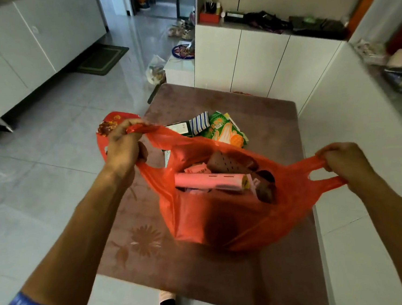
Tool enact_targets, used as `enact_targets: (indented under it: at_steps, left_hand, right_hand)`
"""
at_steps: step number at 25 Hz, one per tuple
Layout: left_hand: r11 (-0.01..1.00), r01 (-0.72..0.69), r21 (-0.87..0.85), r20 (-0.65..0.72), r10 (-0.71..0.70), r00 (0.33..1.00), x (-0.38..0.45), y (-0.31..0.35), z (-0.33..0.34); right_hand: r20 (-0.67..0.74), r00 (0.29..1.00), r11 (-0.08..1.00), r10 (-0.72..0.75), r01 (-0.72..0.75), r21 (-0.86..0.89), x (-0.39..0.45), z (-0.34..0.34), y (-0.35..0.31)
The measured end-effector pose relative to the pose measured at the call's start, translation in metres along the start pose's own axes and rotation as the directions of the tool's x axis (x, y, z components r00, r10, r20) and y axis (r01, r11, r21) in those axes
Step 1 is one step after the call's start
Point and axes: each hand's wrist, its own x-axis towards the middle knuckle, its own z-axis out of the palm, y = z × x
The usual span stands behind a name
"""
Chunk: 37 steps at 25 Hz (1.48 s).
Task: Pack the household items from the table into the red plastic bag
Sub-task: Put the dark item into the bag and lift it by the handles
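You hold the red plastic bag point(224, 213) open on the tabletop point(155, 253), left hand point(123, 147) and right hand point(341, 162) fingers clenched on its handles, a pink roll point(210, 182) already inside, while a green packet point(224, 130) and striped cloth point(199, 122) behind the bag remain unpacked.

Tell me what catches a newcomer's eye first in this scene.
The red plastic bag stands out first, stretched open over the middle of the table, with the left hand and right hand each pulling a handle outward. Inside it lies a pink roll. Beyond the bag, a green packet and a striped cloth lie on the table.
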Motion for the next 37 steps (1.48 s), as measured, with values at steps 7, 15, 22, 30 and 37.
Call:
enact_targets:
  at_steps: [7, 15, 22, 30, 37]
  left_hand:
    - [0.991, 0.013, 0.134, 0.07, -0.022, 0.997, -0.017, -0.022, -0.006]
    - [0.964, 0.068, 0.258, 0.115, -0.1, 0.988, -0.044, -0.063, 0.009]
    - [0.94, 0.098, 0.328, 0.122, -0.145, 0.982, -0.033, -0.097, 0.008]
    - [0.978, 0.069, 0.199, 0.116, -0.094, 0.989, 0.004, -0.09, -0.001]
    - [0.783, -0.057, 0.62, 0.268, -0.143, 0.953, 0.134, -0.128, 0.095]
  right_hand:
    - [-0.285, 0.853, 0.824, -0.437, 0.253, -0.508, -0.08, 0.025, -0.02]
    - [0.564, 0.711, 0.44, -0.419, 0.703, -0.559, -0.134, 0.22, 0.073]
    - [0.473, 0.791, 0.664, -0.388, 0.596, -0.452, -0.08, 0.234, 0.069]
    - [0.709, 0.636, 0.654, -0.304, 0.681, -0.33, -0.072, 0.171, 0.025]
    - [0.353, 0.799, 0.82, -0.487, 0.557, -0.131, -0.056, 0.178, -0.019]
